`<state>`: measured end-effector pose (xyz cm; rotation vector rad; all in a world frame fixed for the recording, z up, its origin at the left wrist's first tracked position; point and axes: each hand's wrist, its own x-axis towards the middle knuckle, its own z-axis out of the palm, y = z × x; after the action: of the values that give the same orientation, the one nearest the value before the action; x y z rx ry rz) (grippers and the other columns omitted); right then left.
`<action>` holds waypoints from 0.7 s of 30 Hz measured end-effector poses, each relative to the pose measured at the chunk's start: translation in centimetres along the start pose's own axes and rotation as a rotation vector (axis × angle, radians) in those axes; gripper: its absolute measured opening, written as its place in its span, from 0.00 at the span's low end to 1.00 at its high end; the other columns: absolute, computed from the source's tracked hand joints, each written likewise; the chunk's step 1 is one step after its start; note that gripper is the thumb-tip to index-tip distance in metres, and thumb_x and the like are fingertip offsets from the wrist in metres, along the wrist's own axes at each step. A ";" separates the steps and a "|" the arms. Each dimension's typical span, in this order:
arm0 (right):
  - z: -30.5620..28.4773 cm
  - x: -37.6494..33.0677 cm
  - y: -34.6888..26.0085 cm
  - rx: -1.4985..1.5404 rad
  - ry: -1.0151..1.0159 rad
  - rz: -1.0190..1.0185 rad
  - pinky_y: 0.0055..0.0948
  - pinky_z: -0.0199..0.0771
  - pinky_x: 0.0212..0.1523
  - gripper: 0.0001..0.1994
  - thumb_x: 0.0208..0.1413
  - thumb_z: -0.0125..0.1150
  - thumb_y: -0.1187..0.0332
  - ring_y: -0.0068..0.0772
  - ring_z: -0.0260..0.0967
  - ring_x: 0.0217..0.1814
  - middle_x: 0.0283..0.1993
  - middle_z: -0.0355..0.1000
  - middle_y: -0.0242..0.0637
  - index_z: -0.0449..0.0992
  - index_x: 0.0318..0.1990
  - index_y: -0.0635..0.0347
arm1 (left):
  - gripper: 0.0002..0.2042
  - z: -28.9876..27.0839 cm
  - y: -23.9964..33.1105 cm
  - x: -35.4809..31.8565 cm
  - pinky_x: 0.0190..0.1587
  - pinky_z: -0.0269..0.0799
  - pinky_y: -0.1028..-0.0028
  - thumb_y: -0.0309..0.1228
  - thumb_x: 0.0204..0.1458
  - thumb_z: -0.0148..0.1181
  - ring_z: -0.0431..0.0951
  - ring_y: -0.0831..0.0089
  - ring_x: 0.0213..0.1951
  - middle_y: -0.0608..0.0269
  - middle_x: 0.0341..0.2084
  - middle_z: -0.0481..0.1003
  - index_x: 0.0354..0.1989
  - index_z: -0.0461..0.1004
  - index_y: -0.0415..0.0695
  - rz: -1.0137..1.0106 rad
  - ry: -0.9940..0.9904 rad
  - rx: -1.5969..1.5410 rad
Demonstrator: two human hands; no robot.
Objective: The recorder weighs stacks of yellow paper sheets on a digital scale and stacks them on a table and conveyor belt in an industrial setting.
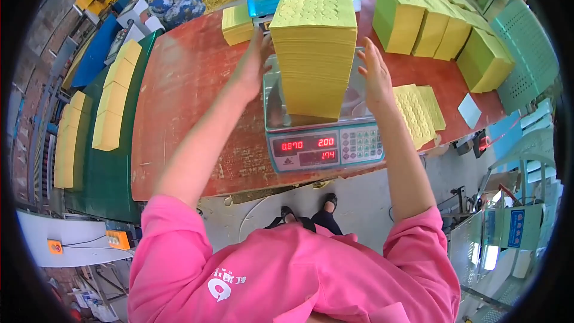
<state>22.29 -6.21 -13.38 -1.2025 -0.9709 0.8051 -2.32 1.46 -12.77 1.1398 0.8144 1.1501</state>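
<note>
Red-brown tabletop (191,84) carries a digital scale (326,140) with a tall yellow paper stack (314,48) standing on its pan, between the two hands. Left hand (254,66) is open with fingers spread, at the stack's left side; contact cannot be told. Right hand (375,78) is open flat, just beside the stack's right side. Loose yellow sheets (418,113) lie right of the right hand; more yellow-green stacks (436,24) stand beyond it.

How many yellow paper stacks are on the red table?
About 8: one tall stack on the scale, one small stack behind it, five far right, one flat stack beside the right hand. Others may be hidden.
</note>
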 end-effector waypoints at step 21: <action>-8.1 -6.7 1.9 0.184 -0.228 0.204 0.33 0.69 0.54 0.20 0.67 0.45 0.59 0.32 0.72 0.49 0.48 0.75 0.43 0.74 0.52 0.67 | 0.25 2.5 -3.4 -10.4 0.49 0.73 0.64 0.49 0.64 0.46 0.77 0.62 0.46 0.53 0.46 0.75 0.53 0.70 0.38 0.187 0.440 -0.119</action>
<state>27.21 -14.96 -17.10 -1.0760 -0.9438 1.1882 -1.73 -9.29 -16.03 0.8877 0.9707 1.6177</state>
